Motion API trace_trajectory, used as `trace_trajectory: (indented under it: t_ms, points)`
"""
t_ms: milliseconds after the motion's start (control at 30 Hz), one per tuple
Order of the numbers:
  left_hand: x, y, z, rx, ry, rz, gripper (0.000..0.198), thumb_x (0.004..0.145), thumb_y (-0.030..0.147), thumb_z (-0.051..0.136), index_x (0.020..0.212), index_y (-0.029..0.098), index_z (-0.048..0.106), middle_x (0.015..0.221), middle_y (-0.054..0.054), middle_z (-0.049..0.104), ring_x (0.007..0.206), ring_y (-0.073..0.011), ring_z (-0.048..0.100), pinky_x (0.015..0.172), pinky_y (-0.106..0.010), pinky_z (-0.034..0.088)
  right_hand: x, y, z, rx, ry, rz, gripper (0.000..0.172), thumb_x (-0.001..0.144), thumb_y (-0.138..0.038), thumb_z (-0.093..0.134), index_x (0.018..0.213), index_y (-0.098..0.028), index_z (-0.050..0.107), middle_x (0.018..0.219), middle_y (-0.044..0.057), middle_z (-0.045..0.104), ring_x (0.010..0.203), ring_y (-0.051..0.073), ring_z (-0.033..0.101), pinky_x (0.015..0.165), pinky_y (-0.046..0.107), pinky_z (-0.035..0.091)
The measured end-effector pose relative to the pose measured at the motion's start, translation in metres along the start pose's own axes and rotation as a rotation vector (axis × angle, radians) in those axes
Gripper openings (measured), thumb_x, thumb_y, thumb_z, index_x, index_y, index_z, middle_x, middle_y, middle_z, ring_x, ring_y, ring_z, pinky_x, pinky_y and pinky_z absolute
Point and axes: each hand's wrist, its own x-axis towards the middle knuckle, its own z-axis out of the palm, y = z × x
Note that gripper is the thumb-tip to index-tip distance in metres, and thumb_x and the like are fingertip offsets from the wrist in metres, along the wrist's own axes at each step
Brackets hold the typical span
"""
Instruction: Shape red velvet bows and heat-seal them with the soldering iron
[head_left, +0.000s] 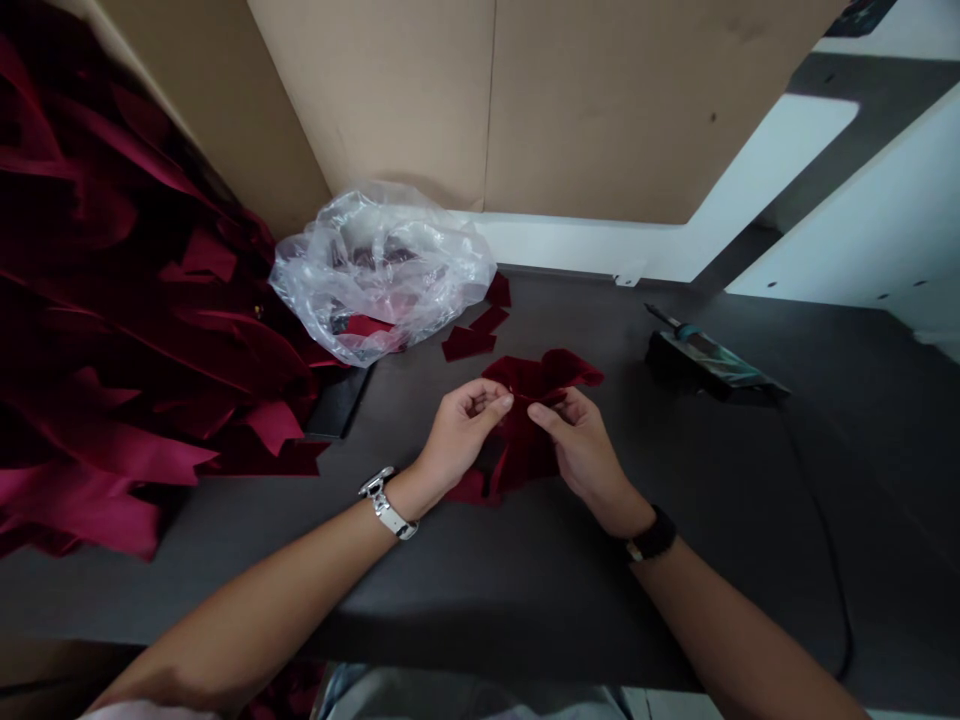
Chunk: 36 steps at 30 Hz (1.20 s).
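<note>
A dark red velvet ribbon bow (544,375) is held up between both hands over the dark tabletop, its loops on top and its tails hanging below. My left hand (469,420) pinches it at the left of its middle, thumb against the fingers. From the other side my right hand (585,445) grips it, thumb in front and fingers behind. Something small and pale shows at the pinched middle, too small to make out. A few cut ribbon scraps (470,343) lie just beyond the bow.
A large heap of red ribbon bows (135,300) fills the left side. Behind my left hand sits a crumpled clear plastic bag (382,270) with red pieces inside. A pen-like tool with a cord (712,355) rests at the right. Cardboard (570,110) stands at the back.
</note>
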Motion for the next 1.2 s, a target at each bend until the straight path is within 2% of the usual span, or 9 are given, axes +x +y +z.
trace_trajectory:
  t_ms: [67, 167, 300, 433, 567, 700, 867, 1067, 1200]
  points:
    - [-0.001, 0.001, 0.0, 0.096, 0.004, 0.042, 0.021, 0.08, 0.036, 0.066, 0.078, 0.015, 0.064, 0.07, 0.001, 0.059, 0.065, -0.0103, 0.051, 0.064, -0.023, 0.041, 0.0, 0.001, -0.001, -0.03, 0.008, -0.03, 0.023, 0.066, -0.032, 0.083, 0.082, -0.023, 0.068, 0.081, 0.0, 0.071, 0.073, 0.014, 0.063, 0.072, 0.026, 0.051]
    - [-0.003, 0.001, 0.002, 0.096, -0.029, 0.054, 0.022, 0.077, 0.033, 0.069, 0.088, 0.015, 0.066, 0.083, -0.003, 0.066, 0.075, -0.013, 0.057, 0.072, -0.026, 0.044, 0.001, 0.001, 0.001, -0.077, 0.042, -0.073, 0.021, 0.066, -0.031, 0.082, 0.079, -0.023, 0.069, 0.082, 0.001, 0.071, 0.073, 0.015, 0.063, 0.073, 0.028, 0.051]
    - [-0.002, -0.002, 0.003, 0.007, -0.039, -0.001, 0.023, 0.07, 0.03, 0.076, 0.083, 0.014, 0.064, 0.078, -0.001, 0.063, 0.073, -0.0111, 0.056, 0.072, -0.025, 0.044, 0.001, 0.001, 0.004, -0.063, 0.123, -0.051, 0.024, 0.06, -0.032, 0.083, 0.075, -0.023, 0.066, 0.075, -0.001, 0.069, 0.07, 0.015, 0.062, 0.071, 0.029, 0.051]
    - [0.0, -0.002, 0.003, -0.057, -0.01, -0.038, 0.024, 0.067, 0.029, 0.078, 0.08, 0.014, 0.064, 0.072, 0.001, 0.059, 0.069, -0.0091, 0.052, 0.07, -0.022, 0.042, 0.0, -0.001, 0.004, -0.006, 0.087, 0.033, 0.025, 0.06, -0.032, 0.084, 0.076, -0.023, 0.066, 0.077, -0.001, 0.068, 0.071, 0.014, 0.062, 0.071, 0.027, 0.05]
    - [0.0, -0.003, 0.002, -0.133, -0.008, -0.079, 0.027, 0.068, 0.032, 0.079, 0.082, 0.014, 0.063, 0.077, 0.0, 0.06, 0.072, -0.0099, 0.053, 0.07, -0.021, 0.041, 0.001, -0.005, 0.003, -0.013, 0.04, 0.042, 0.022, 0.065, -0.035, 0.08, 0.078, -0.023, 0.067, 0.08, 0.0, 0.068, 0.071, 0.014, 0.06, 0.07, 0.028, 0.05]
    - [0.0, -0.004, 0.002, -0.225, -0.034, -0.14, 0.032, 0.069, 0.035, 0.079, 0.085, 0.013, 0.063, 0.077, -0.001, 0.062, 0.072, -0.0108, 0.055, 0.071, -0.022, 0.043, 0.003, -0.01, 0.003, 0.017, -0.009, 0.094, 0.025, 0.066, -0.041, 0.08, 0.072, -0.021, 0.065, 0.066, -0.002, 0.06, 0.059, 0.012, 0.053, 0.06, 0.025, 0.048]
    - [0.0, 0.0, 0.001, -0.301, -0.062, -0.166, 0.032, 0.067, 0.032, 0.081, 0.087, 0.014, 0.065, 0.08, -0.001, 0.065, 0.076, -0.0119, 0.058, 0.075, -0.024, 0.044, 0.005, -0.013, 0.001, 0.157, 0.044, 0.174, 0.035, 0.053, -0.036, 0.089, 0.065, -0.02, 0.06, 0.059, -0.006, 0.056, 0.053, 0.007, 0.049, 0.05, 0.017, 0.044]
    - [-0.001, 0.005, -0.002, -0.37, -0.221, -0.226, 0.035, 0.068, 0.032, 0.081, 0.094, 0.013, 0.068, 0.086, -0.005, 0.069, 0.077, -0.013, 0.061, 0.076, -0.024, 0.045, 0.003, -0.015, -0.004, 0.148, -0.121, 0.229, 0.032, 0.058, -0.037, 0.087, 0.079, -0.022, 0.068, 0.076, -0.001, 0.066, 0.067, 0.013, 0.06, 0.064, 0.026, 0.053]
    - [-0.003, 0.008, -0.005, -0.384, -0.353, -0.271, 0.034, 0.069, 0.033, 0.081, 0.094, 0.013, 0.07, 0.084, -0.006, 0.07, 0.071, -0.0125, 0.062, 0.071, -0.023, 0.046, 0.003, -0.017, -0.003, 0.084, -0.116, 0.162, 0.033, 0.052, -0.035, 0.09, 0.076, -0.023, 0.069, 0.074, -0.002, 0.067, 0.062, 0.012, 0.058, 0.059, 0.023, 0.05]
